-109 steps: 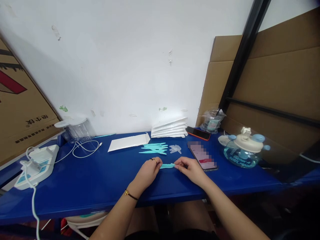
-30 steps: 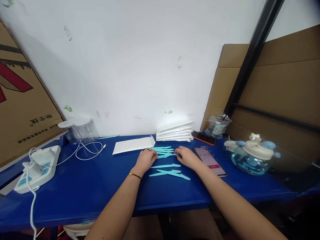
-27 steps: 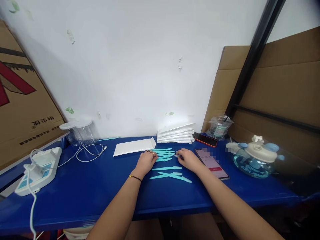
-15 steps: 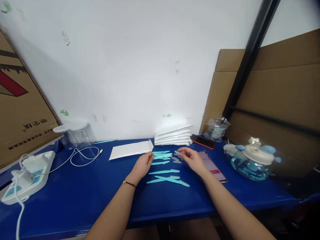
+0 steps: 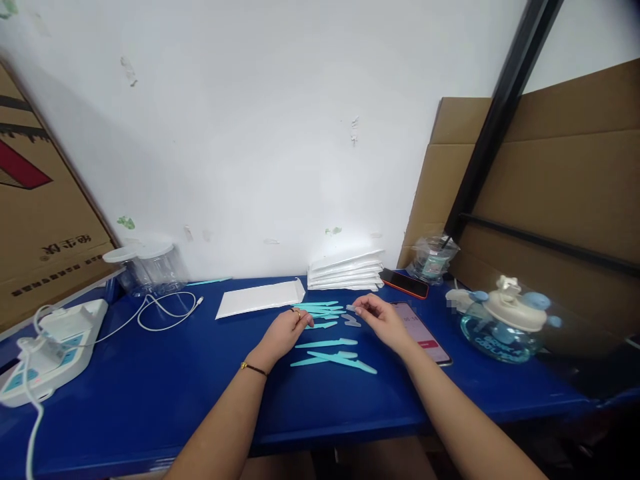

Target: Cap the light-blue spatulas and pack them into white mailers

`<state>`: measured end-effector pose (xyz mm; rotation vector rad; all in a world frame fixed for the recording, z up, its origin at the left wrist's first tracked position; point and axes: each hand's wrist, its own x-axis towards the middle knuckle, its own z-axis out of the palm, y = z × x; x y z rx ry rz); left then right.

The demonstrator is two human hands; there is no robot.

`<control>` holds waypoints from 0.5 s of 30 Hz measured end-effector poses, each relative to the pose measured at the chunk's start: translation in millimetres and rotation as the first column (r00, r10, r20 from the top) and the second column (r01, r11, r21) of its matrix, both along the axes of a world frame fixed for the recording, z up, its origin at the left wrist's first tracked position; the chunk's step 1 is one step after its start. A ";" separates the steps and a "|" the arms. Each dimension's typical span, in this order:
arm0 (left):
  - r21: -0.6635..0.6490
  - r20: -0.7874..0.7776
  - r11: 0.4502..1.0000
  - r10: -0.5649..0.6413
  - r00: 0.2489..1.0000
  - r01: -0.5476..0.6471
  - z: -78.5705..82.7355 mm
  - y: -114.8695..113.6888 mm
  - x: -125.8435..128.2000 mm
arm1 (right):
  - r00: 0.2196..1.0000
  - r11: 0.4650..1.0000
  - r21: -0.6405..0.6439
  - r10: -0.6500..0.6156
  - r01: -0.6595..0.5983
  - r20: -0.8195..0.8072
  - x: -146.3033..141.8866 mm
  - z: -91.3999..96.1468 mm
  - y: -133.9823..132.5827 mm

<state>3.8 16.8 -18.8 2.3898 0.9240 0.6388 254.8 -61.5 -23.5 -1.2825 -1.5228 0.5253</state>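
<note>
Head view — three front razors [image 5: 334, 359], right hand [image 5: 381, 319] pinching one cap [image 5: 351, 309], left hand [image 5: 286, 331] — grip unclear

Slim knife-shaped plastic sticks [image 5: 327, 344] are showing turquoise; small translucent plastic caps [image 5: 353, 324] are reading whitish-grey. Flat desktop [image 5: 190, 393] is running solid blue. Big cardboard box [image 5: 55, 207] is wearing red-and-black print on brown. Round plastic bottle [image 5: 510, 319] is mixing cream, light blue, teal.
</note>
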 end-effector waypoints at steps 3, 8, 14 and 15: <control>0.009 0.007 1.000 0.006 1.000 -0.006 -0.9 0.8 -0.1 | 0.999 1.000 -0.002 0.004 -0.004 0.034 -2.0 -0.1 -0.3; 0.023 -0.009 1.000 -0.009 1.000 0.010 1.3 -2.8 2.8 | 0.997 1.000 -0.009 0.027 -0.027 0.067 -8.7 -1.0 -0.2; 0.022 0.005 1.000 -0.009 1.000 0.009 3.2 -3.8 2.7 | 0.996 1.000 -0.003 0.006 -0.006 0.086 -7.0 -2.5 0.9; 0.019 0.011 1.000 -0.004 1.000 0.004 3.0 -2.9 1.7 | 0.998 1.000 0.000 -0.011 0.011 0.062 -4.9 -2.5 1.2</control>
